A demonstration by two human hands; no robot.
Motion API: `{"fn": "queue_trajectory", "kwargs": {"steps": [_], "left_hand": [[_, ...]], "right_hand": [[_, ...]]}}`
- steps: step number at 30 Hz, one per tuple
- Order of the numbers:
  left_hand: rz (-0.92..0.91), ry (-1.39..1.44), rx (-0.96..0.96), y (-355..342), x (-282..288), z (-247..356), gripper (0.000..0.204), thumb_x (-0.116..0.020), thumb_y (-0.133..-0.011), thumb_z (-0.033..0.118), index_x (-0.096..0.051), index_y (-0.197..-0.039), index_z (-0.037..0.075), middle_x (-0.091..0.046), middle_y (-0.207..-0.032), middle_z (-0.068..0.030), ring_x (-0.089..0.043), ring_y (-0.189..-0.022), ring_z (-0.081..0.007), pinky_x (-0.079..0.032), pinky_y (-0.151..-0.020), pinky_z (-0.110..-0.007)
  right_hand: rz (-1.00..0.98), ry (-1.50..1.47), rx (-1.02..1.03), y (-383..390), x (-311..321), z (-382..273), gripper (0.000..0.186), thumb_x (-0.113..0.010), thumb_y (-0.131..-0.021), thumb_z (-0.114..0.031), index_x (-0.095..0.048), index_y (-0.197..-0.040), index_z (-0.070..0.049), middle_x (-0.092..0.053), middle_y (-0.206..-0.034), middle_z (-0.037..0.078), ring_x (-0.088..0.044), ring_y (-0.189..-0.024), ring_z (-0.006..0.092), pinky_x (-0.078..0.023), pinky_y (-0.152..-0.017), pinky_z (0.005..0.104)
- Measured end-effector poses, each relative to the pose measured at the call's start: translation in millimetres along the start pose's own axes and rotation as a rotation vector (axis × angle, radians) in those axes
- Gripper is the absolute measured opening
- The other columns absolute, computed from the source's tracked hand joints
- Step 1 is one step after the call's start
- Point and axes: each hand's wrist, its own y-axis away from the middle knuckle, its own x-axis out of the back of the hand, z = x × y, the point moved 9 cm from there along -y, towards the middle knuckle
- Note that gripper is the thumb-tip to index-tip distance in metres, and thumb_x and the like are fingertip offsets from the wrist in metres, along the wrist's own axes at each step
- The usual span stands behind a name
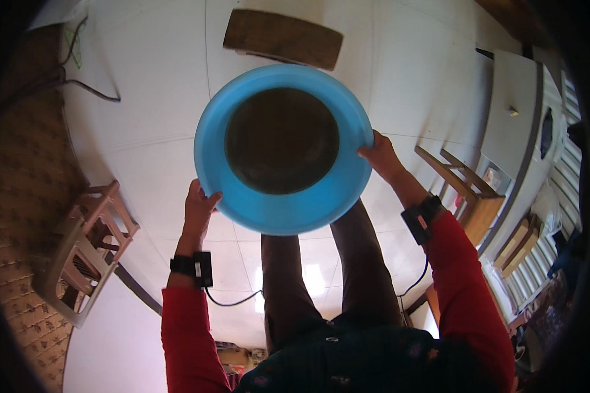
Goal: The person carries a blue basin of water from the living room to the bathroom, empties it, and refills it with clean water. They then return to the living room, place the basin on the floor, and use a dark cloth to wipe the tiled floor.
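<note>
A round blue basin [282,216] is held up in front of my legs, above the tiled floor. Dark, murky brown liquid [283,141] covers its bottom. My left hand [200,204] grips the rim at the lower left, thumb on top of the edge. On the right side, my right hand [381,157] is closed around the rim, with its thumb over the inner wall. The fingers under the basin are mostly hidden.
Beyond the basin stands a low wooden bench [283,36]. A plastic chair [88,252] is at left, beside a patterned sofa or bed [26,216]. To the right are a wooden stool [469,190] and a light cabinet [511,118]. Cables hang from both wrist devices.
</note>
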Motion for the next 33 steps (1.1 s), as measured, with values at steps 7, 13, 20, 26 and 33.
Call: {"fn": "queue_trajectory", "kwargs": {"steps": [7, 13, 20, 26, 33], "left_hand": [[-0.120, 0.124, -0.041, 160, -8, 101, 0.061, -0.071, -0.078, 0.011, -0.045, -0.133, 0.005, -0.061, -0.115, -0.0096, -0.058, -0.105, -0.0218, -0.047, -0.091, -0.039], [-0.330, -0.019, -0.225, 253, -50, 189, 0.060, -0.060, -0.075, 0.004, -0.044, -0.133, -0.001, -0.058, -0.122, -0.0125, -0.057, -0.109, -0.0250, -0.045, -0.095, -0.037], [-0.609, -0.263, -0.422, 377, -158, 264, 0.057, -0.057, -0.076, 0.006, -0.044, -0.131, -0.003, -0.058, -0.119, -0.0128, -0.057, -0.106, -0.0237, -0.048, -0.090, -0.036], [-0.938, -0.424, -0.495, 477, -248, 241, 0.051, -0.060, -0.076, 0.004, -0.050, -0.126, -0.002, -0.062, -0.111, -0.0094, -0.060, -0.099, -0.0201, -0.049, -0.088, -0.033], [-0.972, -0.786, -0.596, 626, -378, 118, 0.049, -0.059, -0.073, 0.002, -0.052, -0.121, -0.002, -0.061, -0.104, -0.0089, -0.060, -0.094, -0.0226, -0.049, -0.084, -0.035]], "right_hand": [[0.090, -0.178, 0.103, 189, 89, -70, 0.048, -0.058, -0.075, -0.008, -0.054, -0.121, 0.008, -0.066, -0.099, 0.019, -0.064, -0.089, 0.0249, -0.052, -0.083, 0.0348], [0.294, -0.268, 0.302, 328, 170, -79, 0.050, -0.059, -0.076, -0.014, -0.054, -0.122, 0.006, -0.065, -0.105, 0.018, -0.064, -0.095, 0.0275, -0.051, -0.089, 0.0368], [0.713, -0.341, 0.345, 500, 233, 13, 0.050, -0.059, -0.075, -0.014, -0.055, -0.121, 0.006, -0.063, -0.107, 0.017, -0.063, -0.096, 0.0245, -0.051, -0.086, 0.0354], [1.040, -0.421, 0.202, 668, 195, 127, 0.046, -0.060, -0.075, -0.017, -0.057, -0.116, 0.004, -0.066, -0.096, 0.025, -0.066, -0.090, 0.0321, -0.051, -0.082, 0.0413], [1.295, -0.685, -0.072, 877, 116, 304, 0.044, -0.057, -0.076, -0.016, -0.056, -0.113, 0.007, -0.065, -0.099, 0.027, -0.064, -0.094, 0.0391, -0.050, -0.085, 0.0424]]}}
